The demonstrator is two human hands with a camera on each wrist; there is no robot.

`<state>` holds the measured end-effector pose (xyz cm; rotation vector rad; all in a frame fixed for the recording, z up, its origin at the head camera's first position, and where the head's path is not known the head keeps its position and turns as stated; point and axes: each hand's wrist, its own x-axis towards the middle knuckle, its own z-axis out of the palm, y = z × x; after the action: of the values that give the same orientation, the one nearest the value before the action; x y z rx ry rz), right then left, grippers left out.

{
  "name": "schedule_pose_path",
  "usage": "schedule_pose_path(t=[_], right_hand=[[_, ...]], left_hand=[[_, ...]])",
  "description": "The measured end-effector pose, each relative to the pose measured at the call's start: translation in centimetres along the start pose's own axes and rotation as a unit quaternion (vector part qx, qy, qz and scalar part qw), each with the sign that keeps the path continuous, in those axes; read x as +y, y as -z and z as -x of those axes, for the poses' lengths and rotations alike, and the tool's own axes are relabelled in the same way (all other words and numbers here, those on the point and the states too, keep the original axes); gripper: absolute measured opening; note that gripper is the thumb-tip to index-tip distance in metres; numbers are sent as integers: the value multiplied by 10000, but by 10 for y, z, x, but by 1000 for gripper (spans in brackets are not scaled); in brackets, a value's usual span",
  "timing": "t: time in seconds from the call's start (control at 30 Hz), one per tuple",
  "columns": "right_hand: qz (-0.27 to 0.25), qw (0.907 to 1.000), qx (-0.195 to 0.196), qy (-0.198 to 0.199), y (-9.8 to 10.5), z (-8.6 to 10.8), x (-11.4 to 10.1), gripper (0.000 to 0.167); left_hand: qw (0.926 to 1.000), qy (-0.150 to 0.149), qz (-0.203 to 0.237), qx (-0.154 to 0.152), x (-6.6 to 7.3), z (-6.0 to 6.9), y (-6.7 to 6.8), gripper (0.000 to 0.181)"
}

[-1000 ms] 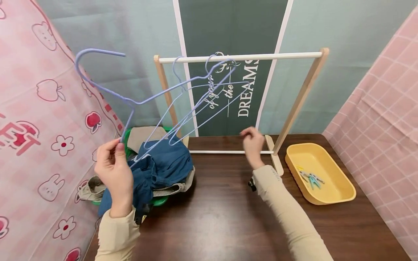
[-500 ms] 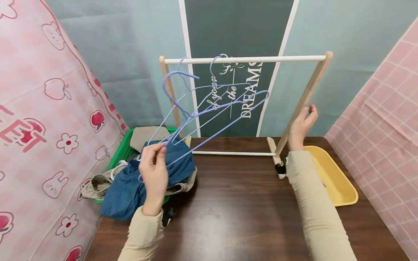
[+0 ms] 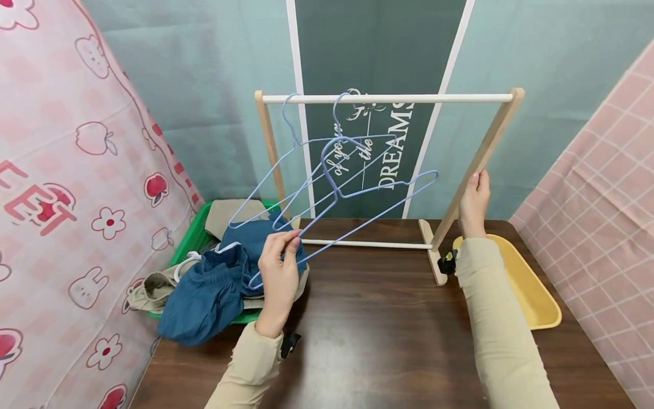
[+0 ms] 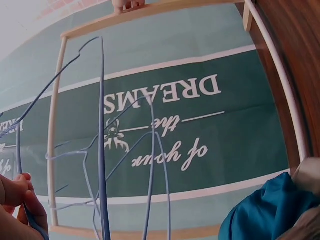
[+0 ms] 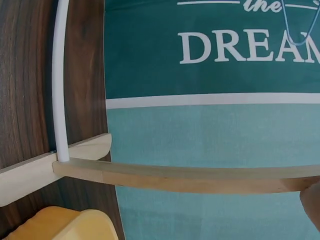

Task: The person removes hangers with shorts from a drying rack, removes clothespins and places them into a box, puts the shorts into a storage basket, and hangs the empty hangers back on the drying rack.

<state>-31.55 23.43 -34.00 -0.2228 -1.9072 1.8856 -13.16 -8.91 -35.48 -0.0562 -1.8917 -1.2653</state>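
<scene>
In the head view my left hand (image 3: 280,267) pinches a blue wire hanger (image 3: 324,162) by its near shoulder, its hook pointing up, in front of the clothes rack and below the top rail (image 3: 398,99). Two more blue hangers hang from the left half of that rail, the left one's hook (image 3: 284,111) near the wooden end post. My right hand (image 3: 473,207) grips the right wooden post (image 3: 487,150), thumb in front. In the left wrist view, fingertips (image 4: 127,5) of the right hand lie over that post. Only a sliver of the right hand (image 5: 312,205) enters the right wrist view.
A green basket (image 3: 191,238) at the left is heaped with clothes, a blue garment (image 3: 204,301) spilling over its front. Behind the right forearm lies a yellow tray (image 3: 531,289). The rack's low white bar (image 3: 368,244) and wooden foot (image 3: 434,267) stand near the table's back.
My left hand has carried the hanger rightward and lower, away from above the basket to before the rack. The right hand has moved right and taken hold of the right post.
</scene>
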Motion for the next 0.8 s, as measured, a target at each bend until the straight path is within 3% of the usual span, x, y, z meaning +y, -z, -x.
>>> schedule_pose_path(t=[0.2,0.37,0.67,0.8], right_hand=[[815,9962,93,291,4,-8,9,32],[1026,9934,176,479,6,-20,25,35],[961,9935,48,614,7,1,-2,38],[1131,9914,-21,652,11,-1,0,40]], left_hand=[[9998,158,68,-85,-6,-2,-14,18],[9994,232,88,-220,-10,-8,-27,20],[9982,446,247,-310,-6,-26,-50,22],[9983,451,271,-239,-2,-37,-60,20]])
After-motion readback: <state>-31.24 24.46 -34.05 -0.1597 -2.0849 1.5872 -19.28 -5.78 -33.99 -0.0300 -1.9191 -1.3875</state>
